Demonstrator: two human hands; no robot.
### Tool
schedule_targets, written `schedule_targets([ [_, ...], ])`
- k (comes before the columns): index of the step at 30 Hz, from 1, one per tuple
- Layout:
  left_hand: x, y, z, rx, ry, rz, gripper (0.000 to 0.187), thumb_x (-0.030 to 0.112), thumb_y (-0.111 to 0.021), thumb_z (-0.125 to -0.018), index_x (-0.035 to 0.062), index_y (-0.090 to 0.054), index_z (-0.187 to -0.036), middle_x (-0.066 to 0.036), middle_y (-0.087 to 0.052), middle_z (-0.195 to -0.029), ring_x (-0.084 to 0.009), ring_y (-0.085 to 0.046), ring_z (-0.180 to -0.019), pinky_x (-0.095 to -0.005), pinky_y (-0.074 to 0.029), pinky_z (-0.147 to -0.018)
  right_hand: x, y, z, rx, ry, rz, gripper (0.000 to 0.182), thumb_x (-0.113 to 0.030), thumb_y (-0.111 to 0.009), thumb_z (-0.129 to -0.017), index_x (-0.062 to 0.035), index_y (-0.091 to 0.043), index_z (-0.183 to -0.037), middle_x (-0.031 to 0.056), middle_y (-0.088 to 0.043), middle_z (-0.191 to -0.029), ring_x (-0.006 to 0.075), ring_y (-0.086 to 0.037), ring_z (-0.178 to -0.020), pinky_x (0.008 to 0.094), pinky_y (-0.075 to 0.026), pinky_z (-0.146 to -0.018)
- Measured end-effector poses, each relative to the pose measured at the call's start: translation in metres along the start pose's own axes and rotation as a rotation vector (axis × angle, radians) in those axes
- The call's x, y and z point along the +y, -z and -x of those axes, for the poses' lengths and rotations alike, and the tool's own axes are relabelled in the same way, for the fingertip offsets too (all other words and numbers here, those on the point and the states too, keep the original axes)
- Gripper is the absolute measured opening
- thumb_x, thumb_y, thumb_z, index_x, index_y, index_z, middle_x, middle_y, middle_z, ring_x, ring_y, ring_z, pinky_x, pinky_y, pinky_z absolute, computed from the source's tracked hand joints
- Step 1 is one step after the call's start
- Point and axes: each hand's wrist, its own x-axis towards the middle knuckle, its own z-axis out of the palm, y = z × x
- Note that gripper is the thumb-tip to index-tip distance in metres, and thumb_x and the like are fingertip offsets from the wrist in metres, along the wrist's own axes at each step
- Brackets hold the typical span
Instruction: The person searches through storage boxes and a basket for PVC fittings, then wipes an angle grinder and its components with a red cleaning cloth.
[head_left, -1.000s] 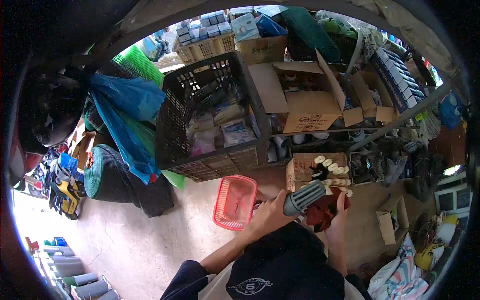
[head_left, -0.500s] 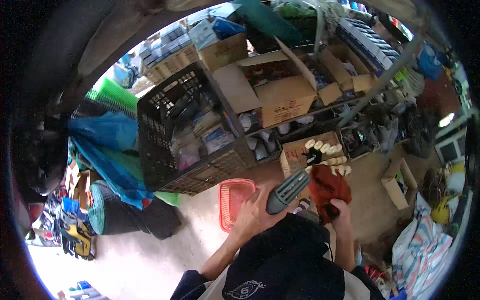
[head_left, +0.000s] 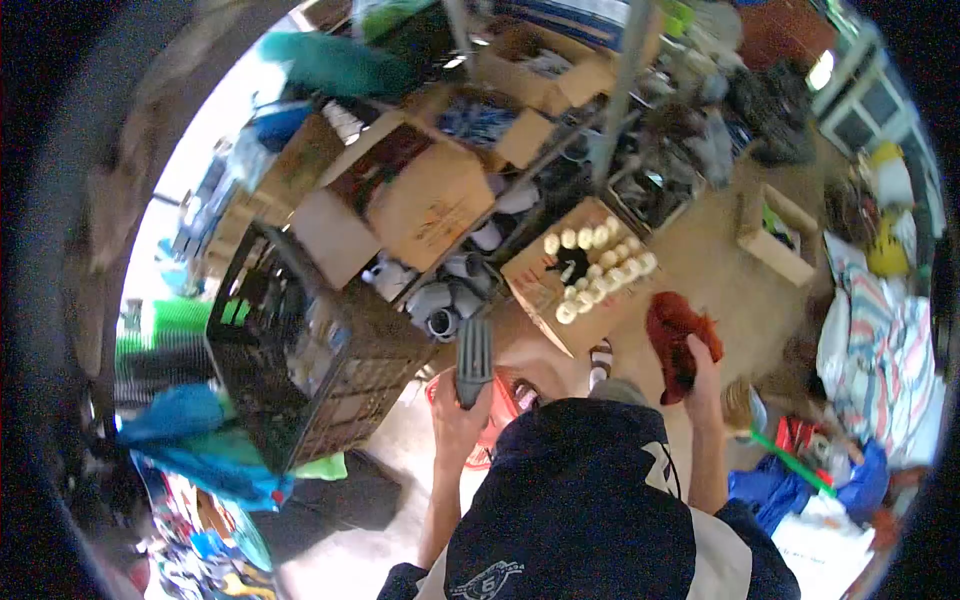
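My left hand is wrapped round a dark grey slotted plastic piece, held upright over a red plastic basket. A crumpled reddish-brown cloth is gripped in my right hand, out to the right of my body. Between and beyond both hands lies a cardboard box. On its top, several cream-coloured round-ended pieces stand in rows, around a small black item. Neither hand touches the box.
A black plastic crate stands at the left. Open cartons fill the shelf ahead, with grey pipe-like fittings below. A small open box sits on the floor at right, near a striped sack. My feet are below the cardboard box.
The view has swung to the right. My hands have moved apart; the grey piece has gone from tilted to upright, and the cloth is now away from the cream pieces.
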Motion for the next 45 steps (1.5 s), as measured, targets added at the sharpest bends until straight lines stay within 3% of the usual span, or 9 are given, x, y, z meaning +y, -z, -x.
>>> schedule_targets([
  [3, -0.011, -0.025, 0.002, -0.100, 0.209, 0.158, 0.058, 0.024, -0.073, -0.084, -0.0023, -0.049, -0.130, -0.011, -0.064, -0.103, -0.0196, -0.062, -0.090, -0.0332, -0.052, -0.076, -0.030, 0.044, -0.002, 0.217, -0.041, 0.162, 0.055, -0.025, -0.068, -0.091, -0.0068, -0.048, -0.140, 0.0080, -0.061, -0.124, 0.0203, -0.060, -0.111, 0.0341, -0.051, -0.094],
  [8, -0.008, -0.086, -0.012, -0.213, 0.063, 0.294, 0.089, 0.000, -0.079, -0.074, 0.0052, -0.028, -0.147, -0.010, -0.054, -0.124, -0.0236, -0.060, -0.109, -0.0412, -0.055, -0.091, -0.020, 0.112, -0.011, 0.344, -0.109, 0.192, 0.060, -0.028, -0.069, -0.090, -0.0070, -0.046, -0.141, 0.0083, -0.058, -0.127, 0.0198, -0.059, -0.113, 0.0338, -0.050, -0.094],
  [11, -0.049, -0.130, -0.036, -0.433, 0.086, 0.128, 0.079, 0.000, -0.079, -0.075, 0.0055, -0.036, -0.140, -0.011, -0.057, -0.120, -0.0223, -0.060, -0.110, -0.0387, -0.055, -0.090, -0.007, 0.143, -0.021, 0.410, -0.197, 0.332, 0.062, -0.029, -0.070, -0.090, -0.0075, -0.044, -0.143, 0.0086, -0.057, -0.129, 0.0202, -0.057, -0.116, 0.0342, -0.049, -0.096],
  [16, -0.071, -0.245, -0.069, -0.301, -0.002, -0.057, 0.054, 0.018, -0.082, -0.077, -0.0026, -0.054, -0.118, -0.017, -0.065, -0.107, -0.0284, -0.067, -0.096, -0.0354, -0.053, -0.083, 0.021, 0.206, -0.033, 0.484, -0.235, 0.407, 0.063, -0.022, -0.069, -0.091, -0.0086, -0.041, -0.147, 0.0076, -0.054, -0.134, 0.0201, -0.054, -0.122, 0.0334, -0.044, -0.103],
  [19, -0.160, -0.302, -0.082, -0.241, -0.055, -0.206, 0.054, 0.021, -0.083, -0.075, -0.0026, -0.056, -0.116, -0.020, -0.066, -0.106, -0.0332, -0.066, -0.095, -0.0399, -0.053, -0.085, 0.039, 0.255, -0.025, 0.545, -0.043, 0.481, 0.055, -0.020, -0.070, -0.090, -0.0027, -0.048, -0.137, 0.0096, -0.060, -0.125, 0.0211, -0.061, -0.106, 0.0341, -0.052, -0.089],
  [27, -0.259, -0.394, -0.116, -0.254, 0.003, -0.283, 0.064, 0.022, -0.080, -0.076, 0.0067, -0.049, -0.130, -0.022, -0.064, -0.113, -0.0417, -0.063, -0.104, -0.0508, -0.050, -0.088, 0.022, 0.358, 0.028, 0.655, -0.206, 0.497, 0.055, -0.017, -0.064, -0.094, -0.0047, -0.043, -0.143, 0.0083, -0.057, -0.131, 0.0204, -0.059, -0.113, 0.0353, -0.049, -0.095],
  [28, -0.259, -0.400, -0.115, -0.251, 0.043, -0.355, 0.065, 0.022, -0.079, -0.077, 0.0080, -0.049, -0.132, -0.022, -0.064, -0.114, -0.0421, -0.062, -0.105, -0.0516, -0.050, -0.088, -0.006, 0.309, 0.020, 0.760, -0.335, 0.507, 0.053, -0.017, -0.063, -0.094, -0.0064, -0.044, -0.141, 0.0071, -0.058, -0.128, 0.0205, -0.059, -0.112, 0.0355, -0.048, -0.097],
  [33, -0.335, -0.449, -0.118, -0.187, 0.038, -0.328, 0.061, 0.016, -0.071, -0.081, 0.0098, -0.045, -0.136, -0.024, -0.062, -0.118, -0.0454, -0.060, -0.108, -0.0542, -0.050, -0.087, -0.008, 0.356, 0.028, 0.657, -0.424, 0.485, 0.049, -0.017, -0.061, -0.094, -0.0084, -0.045, -0.139, 0.0063, -0.059, -0.124, 0.0196, -0.059, -0.109, 0.0369, -0.048, -0.096],
  [45, -0.319, -0.471, -0.126, -0.226, 0.289, -0.312, 0.072, 0.022, -0.064, -0.087, 0.0124, -0.031, -0.151, -0.023, -0.052, -0.136, -0.0484, -0.059, -0.108, -0.0574, -0.050, -0.088, -0.039, 0.354, -0.034, 0.459, -0.569, 0.370, 0.056, -0.024, -0.066, -0.092, -0.0106, -0.046, -0.143, 0.0077, -0.060, -0.133, 0.0254, -0.060, -0.116, 0.0408, -0.049, -0.100],
])
